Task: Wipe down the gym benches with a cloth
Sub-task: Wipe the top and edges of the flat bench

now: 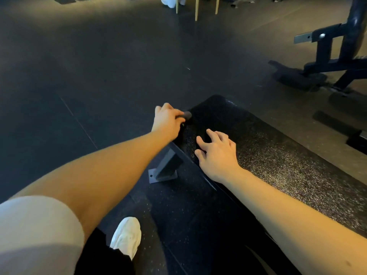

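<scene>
Head view, looking down. Far left, low: cream short sleeve (35,231) on the left upper arm, with the bare forearm running up and right across the frame. Dark rubber floor (89,66) all round, speckled nearer the feet. Below the forearm, a white shoe (126,237) on the floor. Right of it, a grey metal support foot (163,171): an angled post on a flat plate, its top going under the black textured padded gym bench (278,159), which runs from centre to lower right.

Left hand (166,121) at the bench's left edge, near its far end, fingers curled round a dark grey cloth (186,115). Only a small wad shows, sticking out on the hand's right side against the pad's edge; the rest is hidden in the fist.

Top centre: pale yellow wooden legs (196,10).

Right hand (217,153) rests on the bench top, fingers spread, tips on the pad, near the left hand and apart from the cloth.

Far right: dark blue steel machine frame (337,56), well apart from the bench.
</scene>
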`<state>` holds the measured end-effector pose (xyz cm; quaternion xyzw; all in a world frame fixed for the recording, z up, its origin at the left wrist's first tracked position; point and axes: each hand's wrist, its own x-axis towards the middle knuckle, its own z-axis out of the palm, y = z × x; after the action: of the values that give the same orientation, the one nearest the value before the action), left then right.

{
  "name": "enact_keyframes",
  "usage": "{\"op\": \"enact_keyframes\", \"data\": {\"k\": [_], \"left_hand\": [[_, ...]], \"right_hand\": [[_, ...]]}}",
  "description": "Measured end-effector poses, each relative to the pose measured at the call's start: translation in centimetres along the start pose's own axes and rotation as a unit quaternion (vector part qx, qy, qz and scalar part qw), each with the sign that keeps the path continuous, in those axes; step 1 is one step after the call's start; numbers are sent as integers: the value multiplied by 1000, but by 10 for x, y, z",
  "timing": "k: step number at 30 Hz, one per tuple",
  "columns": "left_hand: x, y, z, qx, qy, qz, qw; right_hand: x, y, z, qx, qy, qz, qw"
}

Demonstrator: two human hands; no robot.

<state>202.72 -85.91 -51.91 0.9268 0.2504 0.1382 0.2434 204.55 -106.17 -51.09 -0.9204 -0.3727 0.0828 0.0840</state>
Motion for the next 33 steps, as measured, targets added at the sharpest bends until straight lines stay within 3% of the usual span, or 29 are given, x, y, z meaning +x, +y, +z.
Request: {"op": "enact_keyframes", "data": {"k": [3,6,12,15,19,28,33], "left_hand": [[24,-3,-2,-37,-21,-72,996],[17,-12,-2,-84,-26,-84,993],[-28,-22,-3,-117,51,-122,984],[-70,-4,2,-102,81,-88,988],[-110,16,15,-90,45,-15,995],[-30,0,1,-41,66,-79,994],[-49,13,6,-19,81,-83,993]], "right_hand": [[2,-1,0,3,-2,0,1000],[2,-2,0,-1,2,-3,1000],[0,-2,0,-17,4,-9,1000],[0,-4,1,-8,13,-8,1000],[0,1,3,2,12,-17,1000],[2,4,-2,6,-2,-24,1000],[0,4,-6,-2,-3,-33,999]]}}
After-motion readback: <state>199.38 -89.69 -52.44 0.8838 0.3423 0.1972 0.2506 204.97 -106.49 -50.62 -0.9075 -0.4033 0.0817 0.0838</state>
